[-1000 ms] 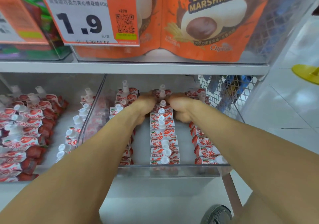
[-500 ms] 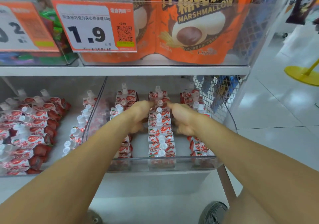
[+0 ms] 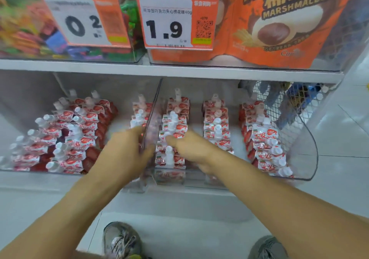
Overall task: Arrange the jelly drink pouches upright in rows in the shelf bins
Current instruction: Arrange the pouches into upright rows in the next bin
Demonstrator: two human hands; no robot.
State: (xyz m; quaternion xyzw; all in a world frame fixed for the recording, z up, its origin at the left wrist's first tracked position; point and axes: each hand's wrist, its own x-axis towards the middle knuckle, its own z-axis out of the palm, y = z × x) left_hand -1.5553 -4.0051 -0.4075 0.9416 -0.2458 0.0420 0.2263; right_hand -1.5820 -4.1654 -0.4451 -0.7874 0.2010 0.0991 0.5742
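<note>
Red-white pouch row [image 3: 172, 131], right grip [image 3: 191, 148] touching

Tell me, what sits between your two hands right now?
In the head view, the clear bin wall separates the left hand from the right hand, beside a row of pouches.

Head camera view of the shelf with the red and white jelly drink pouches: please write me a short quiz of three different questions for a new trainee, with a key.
1. True or false: the right clear plastic bin holds three rows of red and white jelly drink pouches.
2. Multiple choice: the right hand is at which row of that bin? A) left B) middle C) right
3. Fill in: the orange price tag above the right clear plastic bin reads ___.

Key: 1 true; 2 A; 3 1.9
</note>
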